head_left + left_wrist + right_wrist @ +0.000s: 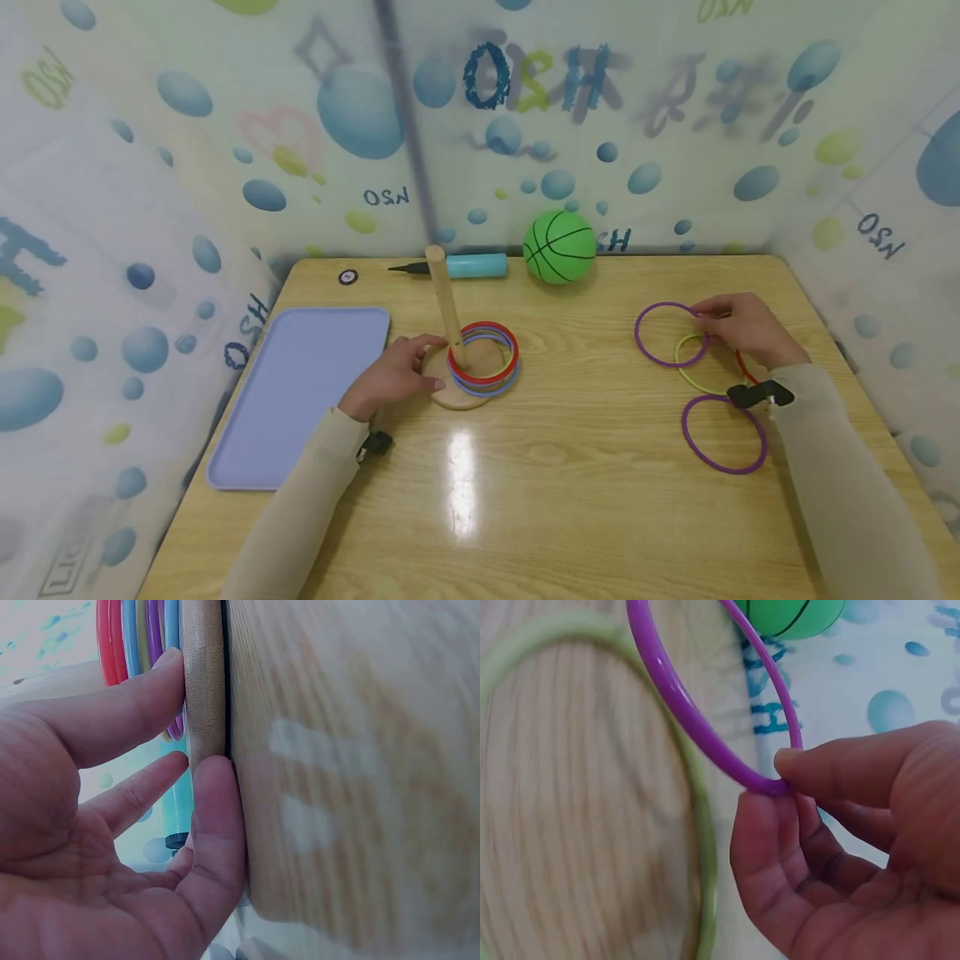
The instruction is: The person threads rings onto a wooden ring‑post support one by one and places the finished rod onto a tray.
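My right hand pinches a purple ring at its edge between thumb and fingers. The ring is raised and overlaps a yellow-green ring on the table. A red ring shows partly from under the right hand, and another purple ring lies nearer me. My left hand holds the round wooden base of a peg stand at its left edge, thumb and fingers against the rim. Around the upright wooden peg several red, blue, yellow and purple rings are stacked on the base.
A lavender tray lies on the left of the wooden table. Along the back are a small round dark disc, a light blue pump with a black nozzle, and a green ball. Patterned curtains enclose the table's back and sides.
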`<move>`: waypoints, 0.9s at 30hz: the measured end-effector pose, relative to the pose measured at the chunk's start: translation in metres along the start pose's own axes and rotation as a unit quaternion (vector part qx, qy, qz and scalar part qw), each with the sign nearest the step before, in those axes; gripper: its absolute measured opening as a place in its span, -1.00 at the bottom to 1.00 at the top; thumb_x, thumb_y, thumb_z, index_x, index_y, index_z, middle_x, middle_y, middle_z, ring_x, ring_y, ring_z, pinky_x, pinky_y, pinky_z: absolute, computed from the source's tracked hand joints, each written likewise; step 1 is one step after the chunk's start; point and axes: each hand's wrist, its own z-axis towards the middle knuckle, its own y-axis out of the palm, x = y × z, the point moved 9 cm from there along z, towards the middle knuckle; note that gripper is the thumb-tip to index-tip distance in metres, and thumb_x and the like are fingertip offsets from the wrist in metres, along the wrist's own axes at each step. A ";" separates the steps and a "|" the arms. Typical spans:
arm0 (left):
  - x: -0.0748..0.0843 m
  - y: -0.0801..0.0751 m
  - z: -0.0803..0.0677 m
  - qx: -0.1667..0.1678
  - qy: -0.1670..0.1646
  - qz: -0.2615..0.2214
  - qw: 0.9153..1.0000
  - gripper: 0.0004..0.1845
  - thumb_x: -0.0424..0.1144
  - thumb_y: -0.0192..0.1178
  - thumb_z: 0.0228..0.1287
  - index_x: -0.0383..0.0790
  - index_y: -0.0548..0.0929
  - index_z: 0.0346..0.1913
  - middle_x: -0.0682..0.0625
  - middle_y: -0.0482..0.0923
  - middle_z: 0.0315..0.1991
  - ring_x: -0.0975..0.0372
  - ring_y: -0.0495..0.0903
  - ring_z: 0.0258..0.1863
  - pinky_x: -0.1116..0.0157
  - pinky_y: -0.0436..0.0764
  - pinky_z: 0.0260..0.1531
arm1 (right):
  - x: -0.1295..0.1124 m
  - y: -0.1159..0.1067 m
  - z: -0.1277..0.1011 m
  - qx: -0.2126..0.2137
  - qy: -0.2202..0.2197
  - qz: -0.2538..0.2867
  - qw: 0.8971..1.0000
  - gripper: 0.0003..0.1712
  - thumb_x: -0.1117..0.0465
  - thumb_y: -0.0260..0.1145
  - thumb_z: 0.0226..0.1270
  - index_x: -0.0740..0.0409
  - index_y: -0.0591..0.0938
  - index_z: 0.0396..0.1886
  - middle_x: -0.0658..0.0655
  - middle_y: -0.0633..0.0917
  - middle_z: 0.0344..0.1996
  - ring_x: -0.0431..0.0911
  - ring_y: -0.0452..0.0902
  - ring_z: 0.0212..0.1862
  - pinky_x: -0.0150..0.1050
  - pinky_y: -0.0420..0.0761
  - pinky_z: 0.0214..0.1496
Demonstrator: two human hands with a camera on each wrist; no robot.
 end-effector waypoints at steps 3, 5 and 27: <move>0.000 0.000 0.000 -0.001 0.000 -0.002 1.000 -0.25 -0.25 0.54 0.23 -0.12 0.51 0.49 -0.23 0.44 -0.07 0.05 0.31 -0.13 0.21 0.38 -0.19 | -0.006 0.003 -0.002 -0.010 0.006 0.041 0.999 -0.46 0.08 0.31 0.60 0.39 0.58 0.35 0.46 0.67 0.18 -0.29 0.71 -0.14 -0.38 0.72 -0.10; 0.000 0.000 0.000 -0.001 -0.002 -0.002 1.000 -0.25 -0.25 0.54 0.23 -0.12 0.51 0.49 -0.23 0.44 -0.07 0.05 0.31 -0.14 0.21 0.38 -0.20 | -0.012 0.005 -0.003 -0.011 0.005 0.068 0.998 -0.47 0.12 0.29 0.61 0.40 0.56 0.37 0.47 0.65 0.18 -0.24 0.74 -0.12 -0.35 0.75 -0.08; 0.001 -0.001 -0.001 0.003 0.006 0.003 1.000 -0.25 -0.24 0.55 0.23 -0.16 0.52 0.47 -0.26 0.49 -0.07 0.05 0.35 -0.11 0.22 0.40 -0.19 | -0.107 -0.003 -0.024 0.031 -0.048 0.176 0.983 -0.48 0.03 0.35 0.56 0.25 0.60 0.32 -0.17 0.74 -0.18 -0.26 0.78 -0.17 -0.28 0.78 -0.06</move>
